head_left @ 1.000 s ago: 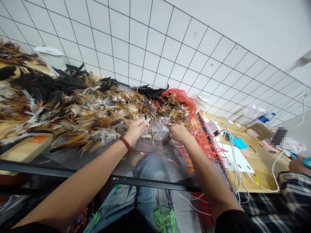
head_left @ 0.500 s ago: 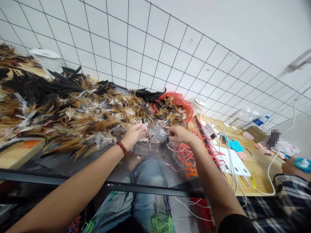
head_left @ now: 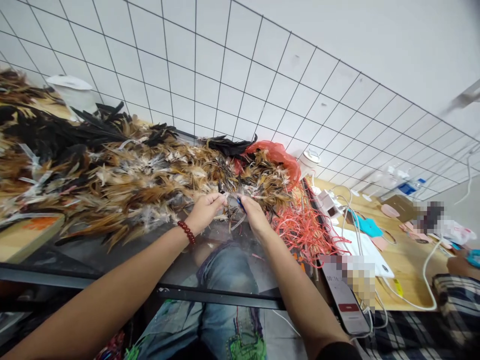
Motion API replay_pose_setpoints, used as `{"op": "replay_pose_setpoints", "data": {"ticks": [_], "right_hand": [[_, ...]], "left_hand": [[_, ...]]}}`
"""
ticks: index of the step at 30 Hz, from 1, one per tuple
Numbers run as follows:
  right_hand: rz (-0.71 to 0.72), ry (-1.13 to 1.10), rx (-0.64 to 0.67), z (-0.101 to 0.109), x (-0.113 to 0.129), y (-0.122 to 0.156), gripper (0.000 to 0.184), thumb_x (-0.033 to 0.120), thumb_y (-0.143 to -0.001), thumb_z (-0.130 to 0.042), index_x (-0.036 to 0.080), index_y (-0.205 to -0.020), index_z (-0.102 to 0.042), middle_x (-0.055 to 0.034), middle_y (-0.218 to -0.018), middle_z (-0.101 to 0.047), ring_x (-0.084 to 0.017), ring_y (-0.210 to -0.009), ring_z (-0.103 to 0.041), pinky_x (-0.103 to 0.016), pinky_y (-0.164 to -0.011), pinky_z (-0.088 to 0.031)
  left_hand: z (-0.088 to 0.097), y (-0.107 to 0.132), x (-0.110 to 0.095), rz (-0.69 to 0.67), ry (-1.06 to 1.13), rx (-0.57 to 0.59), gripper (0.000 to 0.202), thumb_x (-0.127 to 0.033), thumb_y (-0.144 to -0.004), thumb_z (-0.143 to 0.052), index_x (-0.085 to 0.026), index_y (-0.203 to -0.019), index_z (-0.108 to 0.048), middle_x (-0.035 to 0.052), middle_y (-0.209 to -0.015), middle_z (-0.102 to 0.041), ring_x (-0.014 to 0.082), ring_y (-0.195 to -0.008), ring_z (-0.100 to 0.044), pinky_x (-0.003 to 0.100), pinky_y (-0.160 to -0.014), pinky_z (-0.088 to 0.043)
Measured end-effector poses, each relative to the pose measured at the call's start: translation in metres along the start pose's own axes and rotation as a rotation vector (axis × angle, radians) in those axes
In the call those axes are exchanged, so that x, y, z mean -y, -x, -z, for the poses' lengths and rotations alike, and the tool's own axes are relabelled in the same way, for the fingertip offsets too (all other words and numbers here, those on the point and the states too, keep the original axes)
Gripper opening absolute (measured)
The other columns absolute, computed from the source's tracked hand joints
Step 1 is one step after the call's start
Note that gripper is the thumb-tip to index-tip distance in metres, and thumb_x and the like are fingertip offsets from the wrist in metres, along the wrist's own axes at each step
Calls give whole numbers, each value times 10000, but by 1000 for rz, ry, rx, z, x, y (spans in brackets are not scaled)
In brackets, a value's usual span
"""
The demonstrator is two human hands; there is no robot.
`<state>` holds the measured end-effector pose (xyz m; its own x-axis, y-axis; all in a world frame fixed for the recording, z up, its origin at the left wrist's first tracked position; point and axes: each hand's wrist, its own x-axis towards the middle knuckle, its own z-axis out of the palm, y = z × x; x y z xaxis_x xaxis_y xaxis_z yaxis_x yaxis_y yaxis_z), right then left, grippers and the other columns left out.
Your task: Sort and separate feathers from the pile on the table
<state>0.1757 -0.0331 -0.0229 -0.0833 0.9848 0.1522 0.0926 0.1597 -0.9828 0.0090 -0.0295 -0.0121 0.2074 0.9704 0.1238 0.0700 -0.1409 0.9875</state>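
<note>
My left hand (head_left: 207,212), with a dark red bead bracelet (head_left: 186,232) at its wrist, is closed in a pinch near the middle of the table. Whatever lies between those fingertips is too small to make out; a dark tip shows just above them. Close by on the right, my right hand (head_left: 252,212) is closed around a small blue object (head_left: 240,203), mostly hidden by the fingers. A thin greyish strip (head_left: 237,223) hangs below it. Behind both hands spreads a thick heap of brown and cream feathers (head_left: 150,175), with black feathers (head_left: 101,127) along its back.
A tangle of red-orange cords (head_left: 300,220) lies right of my hands, beside a red plastic bag (head_left: 275,152). A phone (head_left: 347,300), white cables and a white power strip (head_left: 375,257) are farther right. A co-worker's plaid sleeve (head_left: 455,300) shows there. A wire grid (head_left: 210,75) stands behind.
My right hand has moved left, close to my left hand, and the blue object now shows in it. The phone at lower right has come into view.
</note>
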Motion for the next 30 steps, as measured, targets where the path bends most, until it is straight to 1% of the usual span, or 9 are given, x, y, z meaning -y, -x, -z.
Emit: {"op": "replay_pose_setpoints", "data": {"ticks": [2,4,7,9,13,18,22,26,30], "right_hand": [[3,9,2,2,-3,0,415,551,-840,-526,181,-935,-688,-31,-850,-664,-199,-936,-589,-333,-889,-451],[1,47,0,4,-7,0,476,601,-845,-500,182,-944,-704,-45,-878,-686,-225,-984,-594,-362,-909,-451],[17,174,-29,8,-12,1,552,657,-854,-447,191,-982,-713,-66,-986,-704,-248,-1044,-597,-404,-956,-430],[44,274,-38,11,-14,1,584,683,-843,-444,194,-1020,-708,-84,-1070,-697,-262,-1087,-589,-424,-991,-408],[103,399,11,14,-12,3,619,684,-877,-372,198,-1090,-690,-101,-1134,-688,-261,-1119,-588,-430,-1006,-405],[127,432,37,14,-12,4,618,659,-914,-314,207,-1128,-677,-96,-1181,-679,-240,-1161,-584,-407,-1032,-399],[157,455,76,14,-11,5,613,646,-923,-304,203,-1122,-679,-102,-1167,-679,-239,-1157,-582,-406,-1032,-399],[158,490,89,13,-7,7,580,604,-942,-295,199,-1093,-681,-98,-1078,-690,-236,-1110,-590,-401,-1008,-410],[150,512,96,12,-5,7,528,559,-954,-307,193,-1000,-685,-82,-971,-689,-230,-1048,-600,-387,-980,-423]], "left_hand": [[1,0,1,-16,-46,-16,285,-401,-822,-505,-165,-679,-576,-44,-516,-391,108,-508,-347,248,-524,-281],[2,0,1,-63,-152,-40,271,-370,-828,-498,-164,-677,-590,-29,-544,-447,125,-551,-402,260,-571,-318],[4,1,1,-133,-315,-70,292,-359,-858,-446,-168,-704,-604,-23,-561,-480,143,-581,-447,268,-605,-343],[6,1,1,-147,-355,-72,300,-359,-868,-429,-170,-710,-601,-21,-567,-488,148,-588,-463,267,-612,-352],[7,2,0,-176,-436,-38,285,-343,-870,-428,-172,-715,-596,-12,-580,-520,155,-603,-487,266,-624,-354],[7,6,-2,-246,-648,-11,268,-312,-874,-436,-183,-721,-614,4,-576,-541,168,-588,-485,274,-605,-309],[6,9,-5,-233,-714,-14,273,-313,-885,-418,-195,-750,-624,28,-629,-590,184,-628,-516,278,-613,-314],[6,8,-4,-211,-732,-23,273,-319,-888,-403,-202,-769,-620,32,-644,-597,191,-646,-530,279,-620,-324],[6,8,-1,-232,-728,-10,276,-330,-896,-403,-202,-769,-612,29,-655,-600,187,-654,-534,278,-632,-331]]}}
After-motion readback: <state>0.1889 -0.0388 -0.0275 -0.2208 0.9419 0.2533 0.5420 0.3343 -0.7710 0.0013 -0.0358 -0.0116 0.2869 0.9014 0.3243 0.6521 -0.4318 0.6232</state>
